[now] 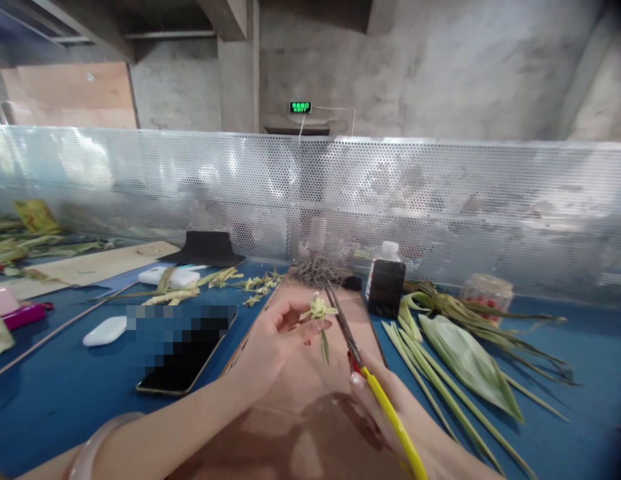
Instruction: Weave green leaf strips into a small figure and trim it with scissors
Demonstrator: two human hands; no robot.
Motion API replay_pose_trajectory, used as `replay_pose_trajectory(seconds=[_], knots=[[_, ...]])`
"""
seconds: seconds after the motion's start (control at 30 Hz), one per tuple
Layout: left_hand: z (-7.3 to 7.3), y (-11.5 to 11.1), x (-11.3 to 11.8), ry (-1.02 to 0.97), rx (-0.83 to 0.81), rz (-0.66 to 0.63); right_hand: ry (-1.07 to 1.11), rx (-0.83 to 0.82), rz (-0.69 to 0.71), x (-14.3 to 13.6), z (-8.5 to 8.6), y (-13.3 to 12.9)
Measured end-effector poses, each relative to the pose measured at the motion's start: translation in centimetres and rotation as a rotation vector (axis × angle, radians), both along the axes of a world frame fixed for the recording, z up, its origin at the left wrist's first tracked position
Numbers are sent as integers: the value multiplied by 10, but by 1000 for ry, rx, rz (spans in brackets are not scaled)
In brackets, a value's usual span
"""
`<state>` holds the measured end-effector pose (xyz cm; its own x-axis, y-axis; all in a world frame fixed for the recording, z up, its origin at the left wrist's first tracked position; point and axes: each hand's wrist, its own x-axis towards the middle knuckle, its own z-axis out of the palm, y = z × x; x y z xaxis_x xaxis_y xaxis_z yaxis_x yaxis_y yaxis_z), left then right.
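My left hand (280,340) pinches a small pale-green flower shape (317,308) that looks made of leaf strips, with a short green tail hanging below the fingers. In my right hand (377,400) is a pair of scissors (390,407) with yellow and red handles. The long metal blades point up and away, just right of the flower, and appear slightly apart. I cannot tell whether a blade touches the flower. Beneath both hands lies a brown cardboard sheet (290,427).
Left on the blue table (50,393) lie a phone (190,360), a white case (106,331) and leaf scraps (260,285). At right are a dark-labelled bottle (385,283), green leaves (470,360) and a clear jar (487,293). Grey cord (317,272) lies before a perforated metal partition (440,200).
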<state>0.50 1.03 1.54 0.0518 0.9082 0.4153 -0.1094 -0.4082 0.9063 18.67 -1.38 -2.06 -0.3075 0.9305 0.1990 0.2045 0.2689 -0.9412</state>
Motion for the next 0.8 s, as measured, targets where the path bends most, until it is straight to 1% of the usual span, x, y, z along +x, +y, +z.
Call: replay_pose_trajectory(seconds=[0.1,0.3,0.47,0.7,0.8], knots=[[-1,0,0,-26,0,-7,-19,5,1,1,2,-2],[-2,0,-1,-43,-19,-37,-18,-27,-3,0,-3,-2],[-4,0,-1,-52,-9,-47,-51,-43,-14,0,-3,-4],[-4,0,0,-75,-12,-60,-116,45,-63,1,-1,-4],[-4,0,-1,-67,-7,-65,-155,82,-59,1,0,-3]])
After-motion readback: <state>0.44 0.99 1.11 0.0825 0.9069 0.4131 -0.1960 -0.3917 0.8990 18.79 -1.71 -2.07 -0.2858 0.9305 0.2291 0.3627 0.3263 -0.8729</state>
